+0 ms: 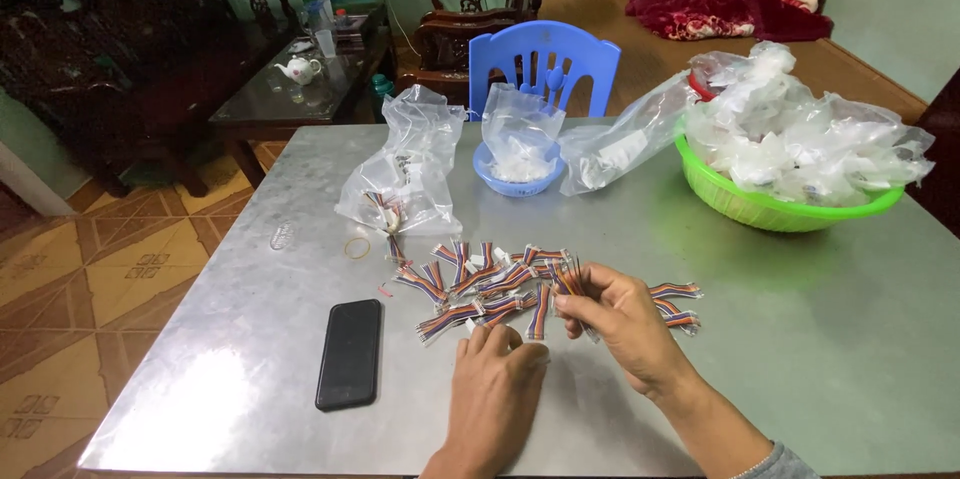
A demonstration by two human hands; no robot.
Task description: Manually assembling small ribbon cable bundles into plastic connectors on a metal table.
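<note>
Several short multicoloured ribbon cables with white connectors (478,284) lie spread across the middle of a grey metal table (820,339). My right hand (618,324) pinches one of these cables (568,282) by its wires, just above the pile. Fingers of my left hand (495,379) rest on the table at the near edge of the pile, touching a white connector (470,325). Whether that hand grips anything is hidden under the fingers.
A black phone (350,353) lies left of my left hand, a rubber band (357,247) further back. Behind the pile stand a clear bag of cables (405,174), a small blue bowl (517,176), another clear bag (625,144) and a green basket (770,204) of bagged parts. A blue chair (545,64) stands at the far edge.
</note>
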